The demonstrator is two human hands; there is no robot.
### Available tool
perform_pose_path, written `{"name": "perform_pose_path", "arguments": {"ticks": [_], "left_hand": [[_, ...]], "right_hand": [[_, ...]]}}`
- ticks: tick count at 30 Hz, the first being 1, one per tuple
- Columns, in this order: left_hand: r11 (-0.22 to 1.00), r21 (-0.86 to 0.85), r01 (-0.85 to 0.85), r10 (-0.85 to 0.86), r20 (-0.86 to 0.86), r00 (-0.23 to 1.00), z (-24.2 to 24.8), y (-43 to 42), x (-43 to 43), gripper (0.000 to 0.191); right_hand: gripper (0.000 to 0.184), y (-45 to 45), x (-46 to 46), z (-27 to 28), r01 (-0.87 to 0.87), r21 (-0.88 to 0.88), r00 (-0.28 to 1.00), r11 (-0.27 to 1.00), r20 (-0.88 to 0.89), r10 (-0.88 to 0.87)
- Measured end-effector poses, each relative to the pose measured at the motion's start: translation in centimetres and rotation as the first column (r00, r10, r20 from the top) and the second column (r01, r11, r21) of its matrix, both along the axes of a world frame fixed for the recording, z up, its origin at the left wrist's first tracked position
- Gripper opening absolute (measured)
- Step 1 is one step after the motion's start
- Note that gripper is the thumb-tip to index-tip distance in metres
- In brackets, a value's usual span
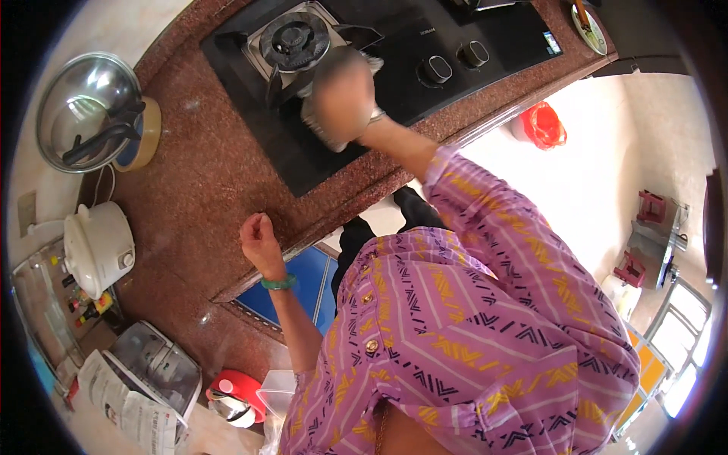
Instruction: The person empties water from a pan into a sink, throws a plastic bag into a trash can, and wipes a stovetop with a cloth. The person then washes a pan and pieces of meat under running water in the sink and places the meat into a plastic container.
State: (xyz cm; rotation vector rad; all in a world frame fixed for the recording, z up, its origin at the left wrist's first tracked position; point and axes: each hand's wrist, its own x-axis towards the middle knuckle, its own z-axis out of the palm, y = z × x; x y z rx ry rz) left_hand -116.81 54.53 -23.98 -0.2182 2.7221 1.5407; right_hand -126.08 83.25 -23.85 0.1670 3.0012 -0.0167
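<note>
My right hand (344, 99), mostly blurred, is over a pale cloth (321, 128) on the black glass gas hob (318, 165). Edges of the cloth stick out on both sides of the hand, just beside the burner (294, 42) and its pan support. The exact grip of the fingers is hidden by the blur. Lower left, my left hand (261, 244) rests at the brown stone worktop (199, 170), fingers loosely curled and nothing visible in them. A green bangle (278, 282) circles that wrist.
Two control knobs (438, 69) stand right of the cloth. Leftward are a steel bowl or pan (85, 114) with black handles and a white electric pot (99, 244). A lidded box (153, 364) and a red-and-silver kettle (236, 398) sit lower left. A plate (591, 34) lies top right.
</note>
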Motion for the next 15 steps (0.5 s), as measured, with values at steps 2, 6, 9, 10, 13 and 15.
{"name": "perform_pose_path", "arguments": {"ticks": [2,6,9,10,13,15], "left_hand": [[1.000,0.016,0.000,0.000,0.004,1.000,-0.3,-0.4,0.3,0.013],[0.987,0.163,0.019,-0.021,0.011,1.000,-0.1,0.9,-0.2,0.013],[0.974,0.227,0.001,-0.020,0.082,0.996,0.0,0.4,-0.4,0.013],[0.974,0.228,0.005,-0.025,0.084,0.996,-0.1,0.3,-0.3,0.013],[0.995,0.082,0.057,-0.063,0.072,0.995,-0.4,-0.2,0.4,0.015],[0.990,0.136,0.032,-0.031,-0.005,1.000,-0.8,-0.1,1.1,0.015]], "right_hand": [[0.041,-2.9,1.4,1.7,-0.100,0.003,0.995,0.995,-0.030,0.100],[0.039,-2.4,4.0,0.5,-0.243,-0.074,0.950,0.967,-0.221,0.222],[0.044,1.8,2.6,0.7,-0.046,0.023,0.989,0.999,-0.141,0.049],[0.042,2.3,1.8,1.0,-0.007,-0.016,0.997,1.000,-0.079,0.005],[0.037,-0.3,1.5,0.7,-0.022,0.042,0.994,0.999,-0.105,0.026],[0.032,-2.2,1.6,0.3,-0.102,-0.029,0.982,0.994,-0.164,0.096]]}}
